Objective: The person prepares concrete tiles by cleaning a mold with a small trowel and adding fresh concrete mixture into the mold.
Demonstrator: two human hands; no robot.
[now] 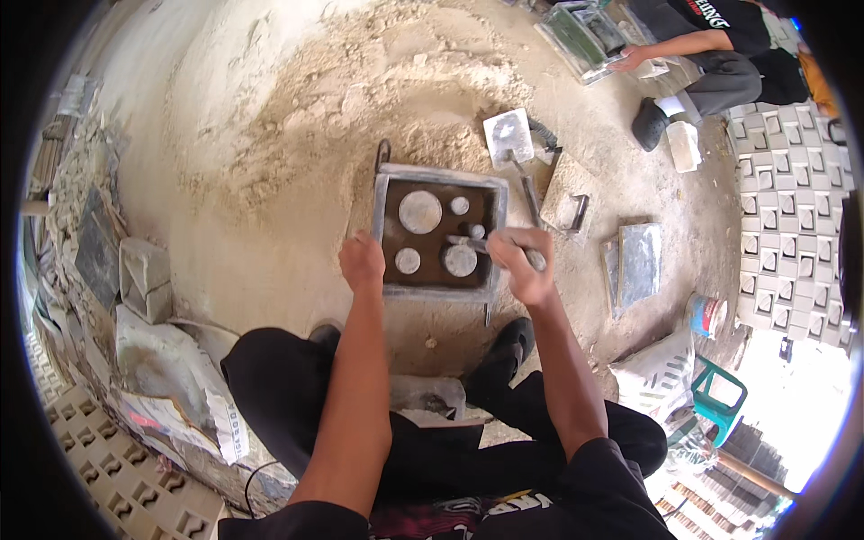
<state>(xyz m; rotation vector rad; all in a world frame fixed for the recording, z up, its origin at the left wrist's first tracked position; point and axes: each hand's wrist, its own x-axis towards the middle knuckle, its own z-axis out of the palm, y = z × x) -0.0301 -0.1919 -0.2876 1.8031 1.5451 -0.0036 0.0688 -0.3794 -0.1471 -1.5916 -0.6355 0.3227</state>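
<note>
A square grey metal mould [439,292] lies on the ground before me, holding dark, sandy material [423,270]. Several round grey discs of different sizes sit in it, the largest disc [419,211] at upper left. My left hand [362,261] is closed at the mould's left wall; its fingertips are partly hidden. In my right hand [524,259] is the handle of a hammer [479,243], held over the right wall. The hammer's head is just above the lower right disc [460,261], and I cannot tell whether they touch.
Loose sand [423,81] spreads beyond the mould. To the right lie a square-bladed trowel [509,137], a sand-coated float [567,191] and flat grey plates [637,268]. A co-worker's hand [633,58] touches another mould [580,40]. Patterned blocks [792,216] are stacked at right; sacks [657,373] stand nearby.
</note>
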